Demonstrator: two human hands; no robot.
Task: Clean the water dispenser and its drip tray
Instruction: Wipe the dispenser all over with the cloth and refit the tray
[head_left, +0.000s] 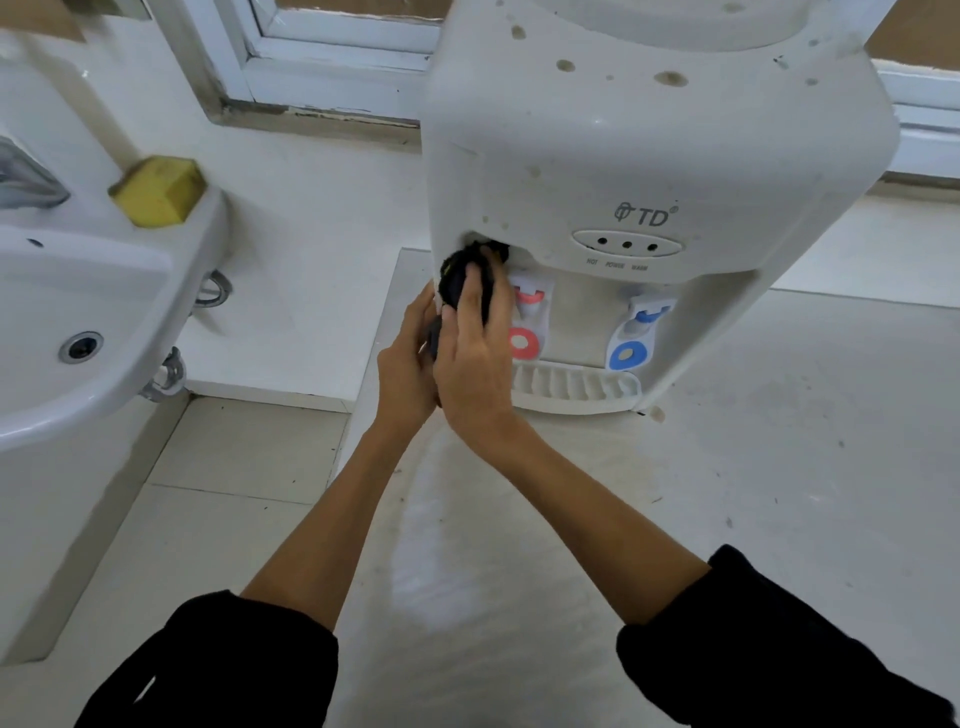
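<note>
Cloth (462, 278) up against the machine here, a dark bundle pressed to the left front corner of the white water dispenser (623, 171), right at the top edge of the tap recess. The right hand (475, 358) lies over it, its grip curled around the cloth with the fingers (470, 293) pushing the fabric against the plastic. The left hand (405, 364) sits just beside and partly behind the right one, at the dispenser's left edge; a darker fold shows between the two hands, and I cannot tell whether the left grip is closed on it or only resting there. Both forearms are bare, black sleeves pushed up near the bottom of the view. The dispenser stands on a pale, scuffed surface (779, 467) and its top and front are dotted with brownish spots. Under the indicator panel hang two taps: the red tap (527, 322) just right of the working hand, the blue tap (636, 332) further right. Below them the white drip tray (576, 387) sits in place at the foot of the machine, its slotted grille facing up, its left end hidden behind the right hand. Over on the left, a white sink (104, 291) with a yellow sponge (156, 191) resting on its rim, well apart from the dispenser.
</note>
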